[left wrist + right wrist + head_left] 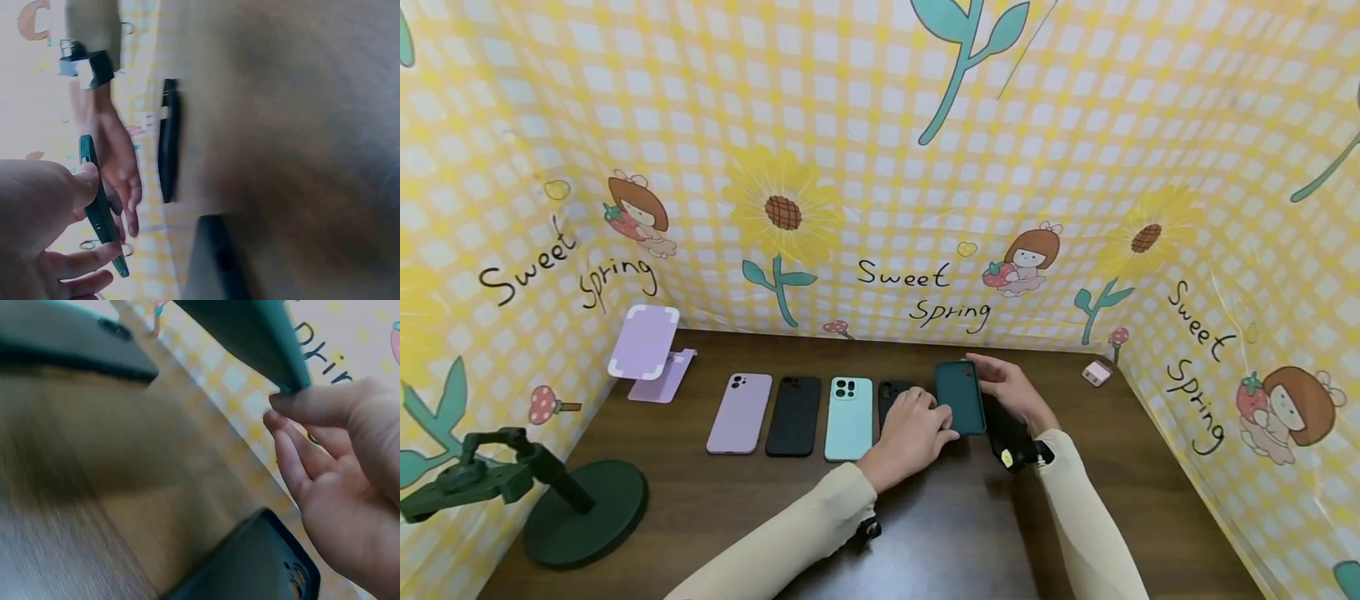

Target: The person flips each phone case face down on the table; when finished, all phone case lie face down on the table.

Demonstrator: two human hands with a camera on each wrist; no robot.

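A dark green phone case is tilted up above the table, its hollow inner side facing me. My left hand grips its left edge; in the left wrist view the thumb presses one face, with fingers around the edge. My right hand is at its upper right, and in the right wrist view its thumb and fingertips pinch a corner. Beneath the right hand lies a black phone case, hollow side up, with a camera cutout. Another black case is partly hidden behind my left hand.
To the left lie a light blue case, a black case and a lilac case in a row. A purple stand and a dark green stand are farther left. A small pinkish block sits back right.
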